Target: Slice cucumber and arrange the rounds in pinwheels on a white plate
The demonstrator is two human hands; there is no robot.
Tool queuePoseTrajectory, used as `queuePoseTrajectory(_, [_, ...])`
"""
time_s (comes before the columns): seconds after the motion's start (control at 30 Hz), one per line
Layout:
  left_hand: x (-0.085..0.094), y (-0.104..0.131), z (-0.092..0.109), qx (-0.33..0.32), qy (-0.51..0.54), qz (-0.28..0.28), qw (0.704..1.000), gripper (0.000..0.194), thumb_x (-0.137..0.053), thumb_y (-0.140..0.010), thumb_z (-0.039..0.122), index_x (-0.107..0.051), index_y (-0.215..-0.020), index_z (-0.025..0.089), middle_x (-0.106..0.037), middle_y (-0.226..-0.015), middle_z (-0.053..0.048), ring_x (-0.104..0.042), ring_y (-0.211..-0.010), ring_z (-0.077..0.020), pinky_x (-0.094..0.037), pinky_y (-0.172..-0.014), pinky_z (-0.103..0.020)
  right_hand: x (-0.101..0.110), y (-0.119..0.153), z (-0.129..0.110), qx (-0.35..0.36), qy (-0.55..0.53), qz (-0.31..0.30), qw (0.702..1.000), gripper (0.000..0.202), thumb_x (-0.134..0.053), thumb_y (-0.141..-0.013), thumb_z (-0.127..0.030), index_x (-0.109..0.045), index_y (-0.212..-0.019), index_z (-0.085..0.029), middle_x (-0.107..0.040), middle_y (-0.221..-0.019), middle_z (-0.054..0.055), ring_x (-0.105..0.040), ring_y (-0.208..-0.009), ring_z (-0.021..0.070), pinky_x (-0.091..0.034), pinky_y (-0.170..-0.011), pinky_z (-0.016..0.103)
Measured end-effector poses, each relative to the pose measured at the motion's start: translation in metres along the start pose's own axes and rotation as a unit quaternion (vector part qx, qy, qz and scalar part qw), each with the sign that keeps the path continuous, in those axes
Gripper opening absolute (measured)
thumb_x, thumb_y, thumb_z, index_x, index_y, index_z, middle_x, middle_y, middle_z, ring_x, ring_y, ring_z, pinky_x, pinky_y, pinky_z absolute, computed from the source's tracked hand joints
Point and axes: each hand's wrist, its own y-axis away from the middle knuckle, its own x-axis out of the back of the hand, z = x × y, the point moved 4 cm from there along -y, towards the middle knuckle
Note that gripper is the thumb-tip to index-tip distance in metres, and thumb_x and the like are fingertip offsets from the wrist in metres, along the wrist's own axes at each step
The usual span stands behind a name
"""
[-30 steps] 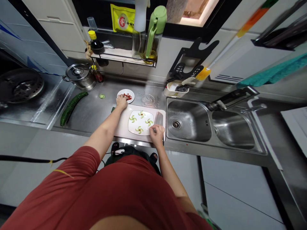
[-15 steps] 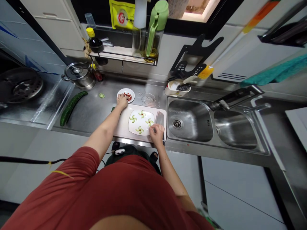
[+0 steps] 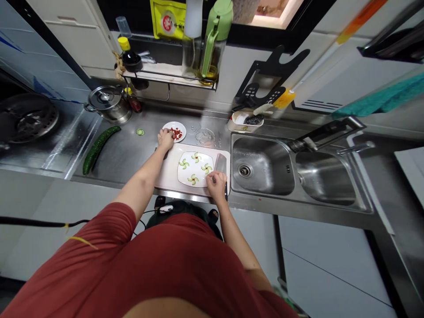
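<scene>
Red pieces (image 3: 178, 133) are lying in a small white dish (image 3: 182, 126) just beyond the far edge of the cutting board (image 3: 170, 176), and we are bringing our left hand (image 3: 165, 140) to rest at its near left side, fingertips down among them; whether they are grasping a piece, we cannot tell. The dish is sitting forward and to the right of that hand, well apart from our right. Our left arm is stretching forward, knuckles up, wrist over the board's left edge. Nearer us, a white plate (image 3: 196, 168) is lying on the board, its longer side running left to right, bearing four green pinwheels (image 3: 193, 179). At its right edge our right hand (image 3: 217, 185) is curling, thumb against fingers, its contents unclear, beside a knife (image 3: 221, 162) pointing away from us. Farther left, a cucumber (image 3: 100, 149) is lying aslant.
</scene>
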Motion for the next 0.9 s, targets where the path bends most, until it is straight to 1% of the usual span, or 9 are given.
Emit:
queuePoseTrajectory(0.13, [0.002, 0.002, -0.003, 0.009, 0.000, 0.007, 1.000, 0.034, -0.040, -0.085, 0.021, -0.066, -0.106, 0.028, -0.049, -0.124, -0.011, -0.037, -0.116, -0.0297, -0.033, -0.093, -0.043, 0.000, -0.001, 0.001, -0.004, 0.003, -0.006, 1.000, 0.012, -0.054, -0.085, -0.026, -0.061, -0.076, -0.022, -0.059, -0.092, 0.005, -0.048, -0.096, 0.0220, -0.035, -0.092, 0.039])
queuePoseTrajectory(0.3, [0.003, 0.003, -0.005, -0.009, 0.002, -0.011, 1.000, 0.030, -0.042, -0.085, 0.023, -0.068, -0.099, 0.028, -0.050, -0.124, -0.010, -0.035, -0.118, -0.0307, -0.031, -0.094, -0.045, -0.001, -0.003, 0.001, 0.008, 0.008, -0.003, 1.000, 0.011, -0.054, -0.085, -0.026, -0.061, -0.076, -0.023, -0.059, -0.091, 0.005, -0.049, -0.096, 0.0217, -0.035, -0.092, 0.039])
queuePoseTrajectory(0.37, [0.006, 0.004, -0.007, -0.007, -0.009, -0.013, 1.000, 0.032, -0.042, -0.084, 0.021, -0.067, -0.102, 0.028, -0.050, -0.125, -0.011, -0.035, -0.119, -0.0310, -0.031, -0.094, -0.046, -0.001, -0.002, 0.000, 0.013, 0.005, -0.001, 1.000, 0.011, -0.054, -0.085, -0.026, -0.060, -0.076, -0.022, -0.059, -0.090, 0.004, -0.049, -0.095, 0.0215, -0.035, -0.092, 0.038])
queuePoseTrajectory(0.43, [0.010, 0.004, -0.011, 0.004, -0.018, -0.005, 1.000, 0.036, -0.042, -0.083, 0.019, -0.066, -0.108, 0.029, -0.049, -0.127, -0.011, -0.035, -0.120, -0.0309, -0.032, -0.094, -0.046, -0.002, -0.002, 0.000, 0.017, 0.001, -0.002, 1.000, 0.011, -0.054, -0.085, -0.026, -0.060, -0.076, -0.022, -0.059, -0.089, 0.004, -0.050, -0.094, 0.0213, -0.034, -0.092, 0.038])
queuePoseTrajectory(0.5, [0.013, 0.004, -0.014, 0.005, -0.018, 0.003, 1.000, 0.038, -0.041, -0.083, 0.017, -0.065, -0.110, 0.030, -0.049, -0.128, -0.010, -0.036, -0.120, -0.0302, -0.033, -0.094, -0.045, -0.003, -0.002, -0.001, 0.016, -0.002, -0.004, 1.000, 0.011, -0.054, -0.085, -0.026, -0.060, -0.076, -0.022, -0.059, -0.089, 0.004, -0.050, -0.094, 0.0212, -0.034, -0.093, 0.039])
queuePoseTrajectory(0.6, [0.013, 0.006, -0.016, -0.026, -0.008, -0.005, 1.000, 0.038, -0.040, -0.083, 0.017, -0.067, -0.107, 0.031, -0.049, -0.128, -0.008, -0.036, -0.121, -0.0289, -0.033, -0.095, -0.044, -0.005, -0.002, 0.000, 0.012, -0.003, -0.006, 1.000, 0.012, -0.054, -0.085, -0.026, -0.061, -0.076, -0.022, -0.060, -0.090, 0.005, -0.050, -0.095, 0.0216, -0.034, -0.093, 0.039])
queuePoseTrajectory(0.7, [0.011, 0.007, -0.017, -0.056, -0.004, -0.021, 0.998, 0.036, -0.041, -0.084, 0.019, -0.067, -0.106, 0.031, -0.048, -0.128, -0.008, -0.035, -0.122, -0.0297, -0.031, -0.097, -0.046, -0.005, -0.002, 0.001, 0.014, -0.006, -0.004, 1.000, 0.012, -0.054, -0.085, -0.026, -0.061, -0.076, -0.022, -0.059, -0.090, 0.005, -0.049, -0.095, 0.0216, -0.034, -0.092, 0.039])
queuePoseTrajectory(0.77, [0.012, 0.007, -0.018, -0.049, -0.012, -0.019, 0.999, 0.036, -0.042, -0.083, 0.020, -0.067, -0.107, 0.031, -0.048, -0.128, -0.009, -0.034, -0.122, -0.0307, -0.030, -0.098, -0.047, -0.005, -0.002, 0.002, 0.015, -0.007, -0.004, 1.000, 0.012, -0.054, -0.085, -0.026, -0.061, -0.076, -0.022, -0.059, -0.089, 0.005, -0.049, -0.095, 0.0215, -0.034, -0.093, 0.040])
queuePoseTrajectory(0.9, [0.016, 0.006, -0.021, -0.010, -0.029, -0.005, 1.000, 0.039, -0.042, -0.083, 0.021, -0.064, -0.115, 0.029, -0.047, -0.128, -0.011, -0.033, -0.123, -0.0317, -0.030, -0.098, -0.047, -0.006, -0.001, 0.004, 0.008, -0.006, -0.012, 1.000, 0.011, -0.054, -0.085, -0.026, -0.061, -0.076, -0.022, -0.059, -0.090, 0.005, -0.049, -0.096, 0.0218, -0.034, -0.093, 0.040])
